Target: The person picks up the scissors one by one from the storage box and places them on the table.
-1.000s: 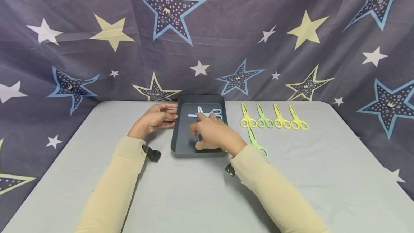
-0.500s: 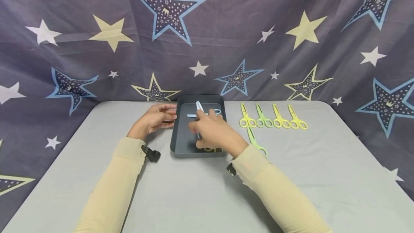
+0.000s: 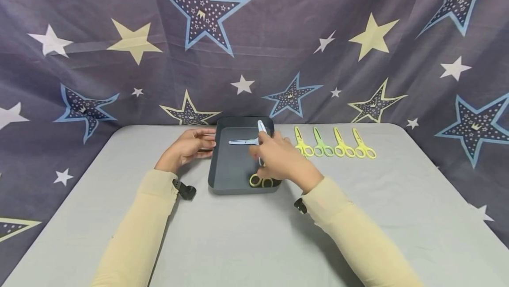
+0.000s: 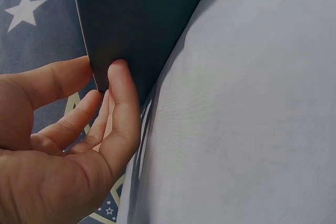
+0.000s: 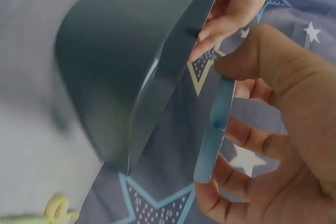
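Observation:
My right hand (image 3: 280,156) pinches a pair of light blue scissors (image 3: 261,126) above the right part of a dark grey tray (image 3: 234,185). In the right wrist view the blue scissors (image 5: 214,129) lie between thumb and fingers. A second blue pair (image 3: 241,142) rests in the tray, partly hidden by that hand. Yellow handles of another pair of scissors (image 3: 256,180) show at the tray's near right corner. My left hand (image 3: 190,147) touches the tray's left wall with extended fingertips; in the left wrist view its fingers (image 4: 123,93) meet the tray's side.
To the right of the tray, several scissors stand in a row: a yellow pair (image 3: 303,145), a green pair (image 3: 323,149) and more yellow scissors (image 3: 343,149). A grey cloth covers the table (image 3: 230,234). Behind it hangs a star-patterned curtain (image 3: 254,61).
My right hand has moved right with the blue scissors, uncovering the yellow handles in the tray and now hiding a green pair on the table. My left hand stays at the tray.

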`<state>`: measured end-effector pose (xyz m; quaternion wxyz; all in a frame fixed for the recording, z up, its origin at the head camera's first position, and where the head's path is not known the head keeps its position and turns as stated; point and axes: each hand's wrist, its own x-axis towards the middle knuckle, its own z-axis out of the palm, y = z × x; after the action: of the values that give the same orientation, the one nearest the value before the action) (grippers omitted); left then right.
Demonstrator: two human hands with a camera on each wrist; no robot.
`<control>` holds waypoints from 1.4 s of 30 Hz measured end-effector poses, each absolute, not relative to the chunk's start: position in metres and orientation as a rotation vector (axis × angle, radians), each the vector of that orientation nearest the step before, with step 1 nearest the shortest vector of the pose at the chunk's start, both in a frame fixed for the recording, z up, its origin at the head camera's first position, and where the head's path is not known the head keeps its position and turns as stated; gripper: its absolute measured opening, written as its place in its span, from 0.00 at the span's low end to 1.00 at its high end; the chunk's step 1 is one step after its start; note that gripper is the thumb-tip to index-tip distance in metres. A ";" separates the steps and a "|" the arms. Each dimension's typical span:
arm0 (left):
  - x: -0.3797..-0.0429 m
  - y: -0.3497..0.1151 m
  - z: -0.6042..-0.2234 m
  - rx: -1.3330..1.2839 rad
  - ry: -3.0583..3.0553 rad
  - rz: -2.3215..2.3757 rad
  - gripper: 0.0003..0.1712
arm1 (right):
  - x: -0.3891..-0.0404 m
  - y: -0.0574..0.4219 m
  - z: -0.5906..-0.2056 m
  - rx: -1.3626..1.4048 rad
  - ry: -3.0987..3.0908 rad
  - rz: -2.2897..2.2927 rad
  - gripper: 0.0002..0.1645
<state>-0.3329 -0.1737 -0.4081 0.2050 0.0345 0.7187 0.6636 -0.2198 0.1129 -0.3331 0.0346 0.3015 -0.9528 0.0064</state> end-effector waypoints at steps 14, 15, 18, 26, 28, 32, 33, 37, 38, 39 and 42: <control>-0.332 -0.179 -0.411 0.110 1.990 1.848 0.37 | -0.217 0.166 -0.334 0.844 -2.907 0.013 0.18; -0.332 -0.179 -0.411 0.112 1.990 1.849 0.37 | -0.217 0.170 -0.334 0.837 -2.911 0.016 0.17; -0.332 -0.180 -0.411 0.114 1.987 1.850 0.37 | -0.216 0.182 -0.335 0.812 -2.919 0.020 0.16; -0.332 -0.178 -0.410 0.109 1.990 1.851 0.37 | -0.213 0.210 -0.342 0.783 -2.944 0.032 0.17; -0.332 -0.178 -0.410 0.110 1.994 1.848 0.37 | -0.212 0.217 -0.345 0.777 -2.955 0.048 0.17; -0.332 -0.177 -0.410 0.116 1.999 1.841 0.37 | -0.209 0.230 -0.350 0.773 -2.969 0.076 0.16; -0.333 -0.177 -0.410 0.118 2.000 1.840 0.37 | -0.208 0.233 -0.351 0.778 -2.969 0.081 0.16; -0.334 -0.177 -0.410 0.116 2.004 1.841 0.36 | -0.205 0.244 -0.357 0.799 -2.969 0.084 0.15; -0.334 -0.177 -0.410 0.115 2.003 1.843 0.37 | -0.204 0.246 -0.358 0.806 -2.969 0.085 0.15; -0.334 -0.176 -0.410 0.115 2.001 1.844 0.37 | -0.203 0.249 -0.360 0.812 -2.969 0.081 0.14; -0.333 -0.175 -0.410 0.112 1.990 1.852 0.37 | -0.200 0.256 -0.366 0.835 -2.970 0.071 0.14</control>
<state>-0.3333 -0.1751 -0.4097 0.2091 0.0402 0.7153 0.6656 -0.1995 0.2560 -0.3657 0.0277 0.2704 -0.9621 0.0229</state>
